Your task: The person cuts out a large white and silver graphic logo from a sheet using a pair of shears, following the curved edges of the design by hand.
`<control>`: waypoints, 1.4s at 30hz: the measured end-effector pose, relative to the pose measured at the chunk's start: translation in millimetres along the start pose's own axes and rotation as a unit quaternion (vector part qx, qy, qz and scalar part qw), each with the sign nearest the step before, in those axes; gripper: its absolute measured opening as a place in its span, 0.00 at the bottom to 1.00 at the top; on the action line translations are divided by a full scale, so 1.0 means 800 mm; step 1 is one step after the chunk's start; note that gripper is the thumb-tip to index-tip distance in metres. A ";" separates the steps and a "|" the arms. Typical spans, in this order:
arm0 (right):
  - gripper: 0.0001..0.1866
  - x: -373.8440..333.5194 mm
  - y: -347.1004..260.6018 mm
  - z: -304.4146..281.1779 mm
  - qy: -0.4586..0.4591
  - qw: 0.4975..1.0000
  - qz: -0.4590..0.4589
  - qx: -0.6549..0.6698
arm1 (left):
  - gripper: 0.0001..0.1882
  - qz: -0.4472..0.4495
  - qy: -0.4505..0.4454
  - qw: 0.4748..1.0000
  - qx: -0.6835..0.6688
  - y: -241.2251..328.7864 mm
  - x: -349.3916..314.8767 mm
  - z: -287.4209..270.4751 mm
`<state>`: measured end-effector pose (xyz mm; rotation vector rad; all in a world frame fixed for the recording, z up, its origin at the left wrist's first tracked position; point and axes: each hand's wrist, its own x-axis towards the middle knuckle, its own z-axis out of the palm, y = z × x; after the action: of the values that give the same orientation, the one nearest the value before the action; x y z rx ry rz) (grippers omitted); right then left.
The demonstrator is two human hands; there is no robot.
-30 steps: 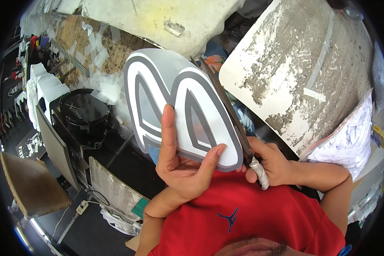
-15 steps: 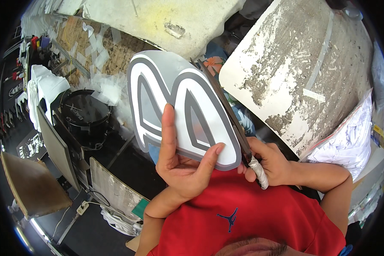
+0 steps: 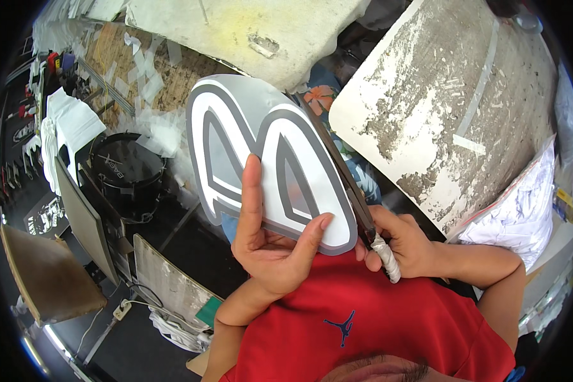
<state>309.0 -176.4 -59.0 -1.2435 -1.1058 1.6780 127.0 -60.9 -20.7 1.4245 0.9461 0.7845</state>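
A flat grey, white and dark-grey cutout (image 3: 275,140) with a rounded two-lobed outline stands tilted in front of my chest. My left hand (image 3: 277,248) grips its lower edge, forefinger and thumb on the front, other fingers behind. Long dark scissors (image 3: 347,169), with white wrapping round the handle, lie along the cutout's right edge. My right hand (image 3: 401,242) is closed round that handle, its fingertips close to the cutout's lower right corner. From here I cannot tell how far apart the blades are.
A worn board (image 3: 420,121) with peeling white patches lies at right, beside a clear bag of white scraps (image 3: 519,210). A pale padded surface (image 3: 235,32) spans the top. Left are a black round stool (image 3: 124,159), upright boards (image 3: 51,274) and a power strip (image 3: 122,310).
The cutout's upper left side has shifted slightly left. Both hands keep nearly the same place and grip. A white sheet at the far left has lifted and changed shape.
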 end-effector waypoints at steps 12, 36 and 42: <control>0.35 0.002 -0.008 -0.005 0.004 1.000 -0.008 -0.004 | 0.49 -0.023 -0.024 0.999 -0.007 0.005 -0.004 0.001; 0.30 0.001 -0.004 -0.003 0.009 1.000 -0.009 0.006 | 0.49 -0.016 -0.022 0.999 -0.022 0.001 -0.005 0.001; 0.28 0.002 -0.010 -0.004 0.011 1.000 -0.003 0.005 | 0.48 -0.024 -0.019 0.999 -0.019 0.001 -0.007 0.002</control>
<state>312.4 -171.9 -52.8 -1.2492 -1.0852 1.6595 126.0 -66.9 -20.0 1.3751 0.9286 0.7322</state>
